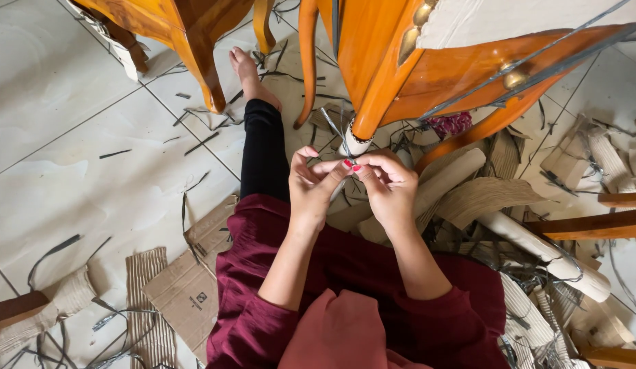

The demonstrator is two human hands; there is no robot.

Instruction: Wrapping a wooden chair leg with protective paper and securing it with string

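Both hands worked together: my left hand and right hand pinched the thin grey plastic strap at the white-wrapped foot of the glossy orange wooden furniture leg. It looked springy, slick; best gripped near its end.

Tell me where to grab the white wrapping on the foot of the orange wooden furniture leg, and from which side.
Grip the white wrapping at its lower rim, probably from the near side facing the person. It sits as a snug sleeve around the foot of the orange wooden leg, so only its edge offers a pinch. The left hand and right hand already meet just below it; grey strapping crosses the far side.
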